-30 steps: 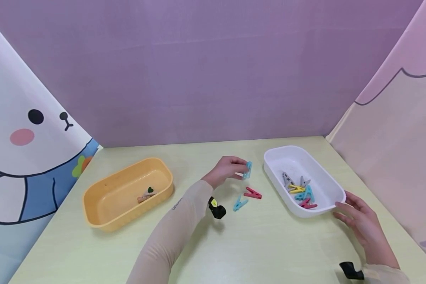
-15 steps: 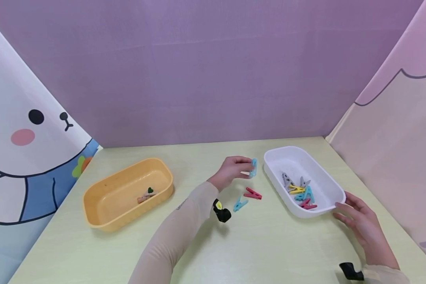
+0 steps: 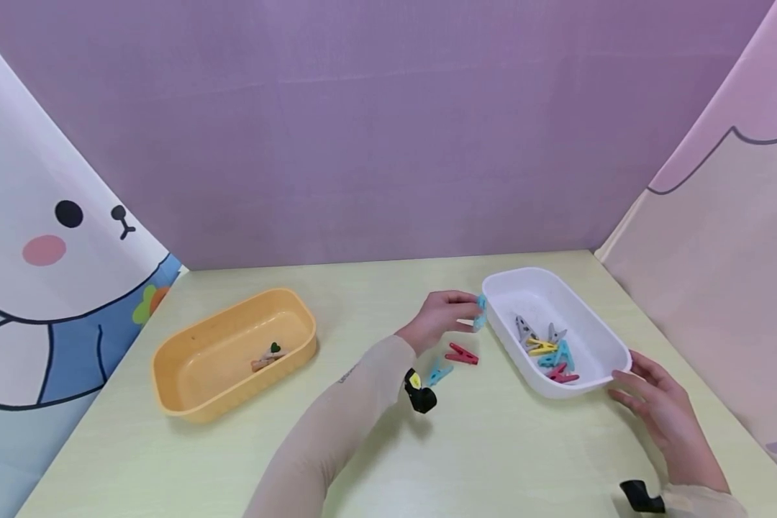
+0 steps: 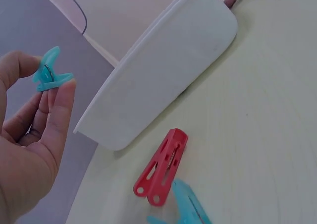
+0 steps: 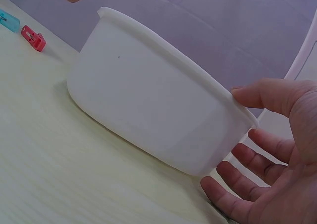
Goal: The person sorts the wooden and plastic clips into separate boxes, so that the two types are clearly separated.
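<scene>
My left hand (image 3: 442, 316) pinches a light-blue clothespin (image 4: 49, 75) between thumb and fingers, just left of the white tub (image 3: 605, 378). The clothespin is raised above the table. At the tub's near right corner, my right hand (image 3: 662, 406) holds the edge. Its thumb touches the rim and its fingertips lie along the outer wall, as the right wrist view shows. Several grey, yellow, blue and red clothespins (image 3: 542, 347) lie inside the tub. On the table below my left hand are a red clothespin (image 3: 462, 354) and another blue clothespin (image 3: 439, 373).
A yellow-orange tub (image 3: 188, 392) stands at the left of the table (image 3: 492, 453). Wooden clothespins (image 3: 267, 360), one with a dark green heart, lie in it. A purple backdrop (image 3: 375, 144) rises behind the table, with printed cloth panels on both sides.
My left hand has moved right with the blue clothespin, up to the white tub's left edge. The right hand and the loose clothespins have stayed in place.
</scene>
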Available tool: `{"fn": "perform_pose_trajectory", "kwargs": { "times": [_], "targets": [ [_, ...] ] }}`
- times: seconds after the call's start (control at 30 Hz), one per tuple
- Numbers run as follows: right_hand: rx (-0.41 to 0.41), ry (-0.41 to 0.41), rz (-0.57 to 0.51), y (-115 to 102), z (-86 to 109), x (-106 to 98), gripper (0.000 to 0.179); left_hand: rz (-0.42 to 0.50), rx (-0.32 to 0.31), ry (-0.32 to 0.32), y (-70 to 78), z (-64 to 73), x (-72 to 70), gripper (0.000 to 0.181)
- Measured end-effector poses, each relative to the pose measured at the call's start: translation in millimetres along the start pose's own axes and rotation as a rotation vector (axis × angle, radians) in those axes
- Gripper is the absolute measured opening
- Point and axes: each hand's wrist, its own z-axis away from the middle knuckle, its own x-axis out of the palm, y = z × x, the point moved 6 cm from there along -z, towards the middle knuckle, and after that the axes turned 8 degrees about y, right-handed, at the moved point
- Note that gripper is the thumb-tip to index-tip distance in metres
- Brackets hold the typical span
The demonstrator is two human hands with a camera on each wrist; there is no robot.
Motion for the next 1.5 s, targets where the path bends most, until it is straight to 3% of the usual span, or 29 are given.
{"fn": "perform_pose_trajectory", "kwargs": {
  "times": [0.33,0.63,1.0,1.5],
  "targets": [
    [0.005,0.003,-0.001,1.0,-0.4,-1.4,0.039,0.017,-0.019,-0.034,2.9,-4.1,31.9,0.022],
    [0.014,0.011,0.005,1.9,-0.9,-0.8,0.038,0.003,-0.028,-0.057,-3.3,-4.8,55.5,0.016],
    [0.006,0.001,-0.021,0.6,-1.2,-0.6,0.039,-0.009,-0.036,-0.049,-4.0,-3.2,76.5,0.015],
    [-0.005,-0.005,-0.017,0.4,-0.9,-0.7,0.040,-0.037,-0.097,-0.010,-16.5,-4.0,105.4,0.011]
  ]
}}
